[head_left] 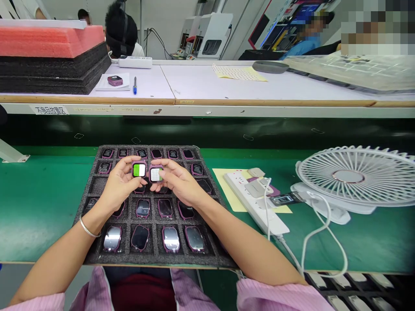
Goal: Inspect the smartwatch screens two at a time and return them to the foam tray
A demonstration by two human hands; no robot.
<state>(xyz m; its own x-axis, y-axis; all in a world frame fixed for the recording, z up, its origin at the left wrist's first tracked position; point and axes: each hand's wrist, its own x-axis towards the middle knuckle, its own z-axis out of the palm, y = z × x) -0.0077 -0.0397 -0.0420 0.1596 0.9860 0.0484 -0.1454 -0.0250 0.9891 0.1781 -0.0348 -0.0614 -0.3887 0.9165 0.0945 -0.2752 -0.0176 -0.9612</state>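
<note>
My left hand (119,183) holds a small purple-framed watch body with a lit green and white screen (139,169). My right hand (179,181) grips a second watch body whose screen glows white (156,174). Both hands hover side by side above a dark foam tray (97,183) that lies on the green mat. Its square pockets hold several more watch bodies (170,239) with dark or reflective screens. A thin bangle circles my left wrist.
A white power strip (256,207) with plugs and a cable lies right of the tray on a yellow sheet. Further right stands a white desk fan (355,177). Behind is a white bench with stacked foam (48,56), a pen and other people.
</note>
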